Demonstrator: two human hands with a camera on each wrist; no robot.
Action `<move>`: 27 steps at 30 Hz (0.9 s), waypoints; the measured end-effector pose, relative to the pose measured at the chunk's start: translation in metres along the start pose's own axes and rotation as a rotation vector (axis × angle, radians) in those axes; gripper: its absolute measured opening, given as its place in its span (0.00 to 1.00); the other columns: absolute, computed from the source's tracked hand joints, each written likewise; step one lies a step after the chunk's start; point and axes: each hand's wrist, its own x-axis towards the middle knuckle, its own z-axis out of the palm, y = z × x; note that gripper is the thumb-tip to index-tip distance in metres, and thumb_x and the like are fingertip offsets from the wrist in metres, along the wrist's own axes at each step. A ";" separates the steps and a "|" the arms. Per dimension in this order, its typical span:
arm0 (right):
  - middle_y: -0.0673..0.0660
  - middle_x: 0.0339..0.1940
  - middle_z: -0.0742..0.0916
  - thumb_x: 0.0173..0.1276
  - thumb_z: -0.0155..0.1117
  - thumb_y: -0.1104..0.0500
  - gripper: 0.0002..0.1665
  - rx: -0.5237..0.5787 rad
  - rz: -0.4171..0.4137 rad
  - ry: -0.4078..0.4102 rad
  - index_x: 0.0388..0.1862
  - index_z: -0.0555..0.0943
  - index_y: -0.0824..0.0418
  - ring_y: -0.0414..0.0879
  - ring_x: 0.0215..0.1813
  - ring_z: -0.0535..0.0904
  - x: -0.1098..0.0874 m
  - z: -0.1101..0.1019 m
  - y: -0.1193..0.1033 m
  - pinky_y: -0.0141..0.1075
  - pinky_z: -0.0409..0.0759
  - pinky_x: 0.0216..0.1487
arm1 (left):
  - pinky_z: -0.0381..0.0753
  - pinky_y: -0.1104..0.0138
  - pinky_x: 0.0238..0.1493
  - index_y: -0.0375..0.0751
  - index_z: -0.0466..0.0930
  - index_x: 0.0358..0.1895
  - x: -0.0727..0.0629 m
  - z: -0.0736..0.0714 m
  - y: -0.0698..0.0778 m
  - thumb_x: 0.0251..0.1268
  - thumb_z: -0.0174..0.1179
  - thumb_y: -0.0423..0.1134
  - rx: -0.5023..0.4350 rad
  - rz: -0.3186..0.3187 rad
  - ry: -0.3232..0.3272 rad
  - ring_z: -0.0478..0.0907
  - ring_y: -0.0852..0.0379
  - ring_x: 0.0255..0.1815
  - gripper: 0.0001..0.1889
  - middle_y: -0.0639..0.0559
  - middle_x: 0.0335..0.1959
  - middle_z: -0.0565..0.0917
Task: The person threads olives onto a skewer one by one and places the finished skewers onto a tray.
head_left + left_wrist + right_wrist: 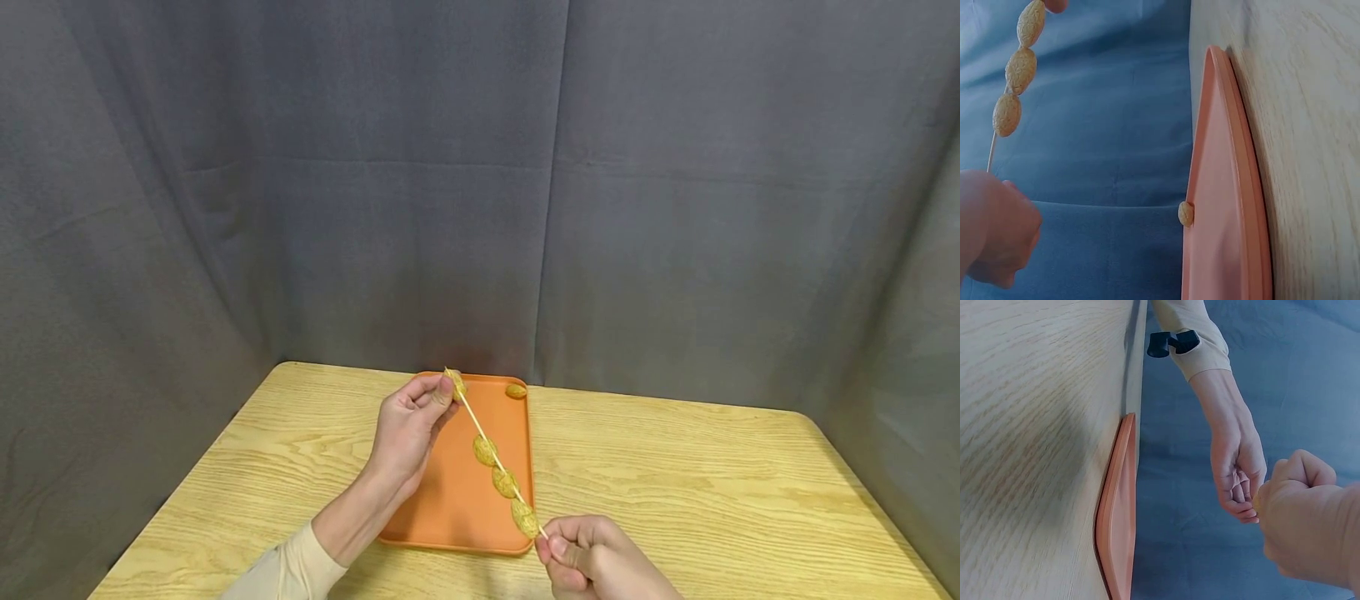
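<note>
A thin wooden skewer (pixel 472 417) slants between both hands above an orange tray. Three oval, golden-brown pieces with a rough surface sit close together on its lower half, the middle one (pixel 505 482) between two others. At the skewer's upper end, my left hand (pixel 405 425) pinches a fourth such piece (pixel 458 384) between thumb and fingers, with the skewer's tip showing just past it. My right hand (pixel 592 554) pinches the bare lower end, right below the lowest piece (pixel 524 518). In the right wrist view, the right hand (pixel 1304 519) hides most of the skewer.
The orange tray (pixel 457 517) lies flat on the wood-grain table (pixel 675 483). One loose oval piece (pixel 516 391) rests in its far right corner. Grey curtains (pixel 405 208) stand behind the table and along both sides.
</note>
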 end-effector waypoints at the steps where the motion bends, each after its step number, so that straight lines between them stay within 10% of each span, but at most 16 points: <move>1: 0.47 0.20 0.68 0.83 0.40 0.66 0.13 0.002 0.002 0.003 0.39 0.73 0.66 0.37 0.16 0.52 0.000 0.000 0.000 0.28 0.51 0.16 | 0.79 0.58 0.60 0.32 0.83 0.44 0.000 0.000 0.000 0.71 0.65 0.40 -0.003 -0.004 0.002 0.82 0.54 0.44 0.12 0.41 0.44 0.86; 27: 0.47 0.19 0.68 0.81 0.41 0.67 0.13 0.013 0.008 0.040 0.38 0.74 0.65 0.37 0.17 0.53 0.002 0.000 0.000 0.28 0.51 0.17 | 0.78 0.57 0.61 0.32 0.84 0.45 -0.013 0.011 -0.009 0.70 0.66 0.42 0.010 -0.069 -0.059 0.81 0.54 0.45 0.13 0.42 0.43 0.86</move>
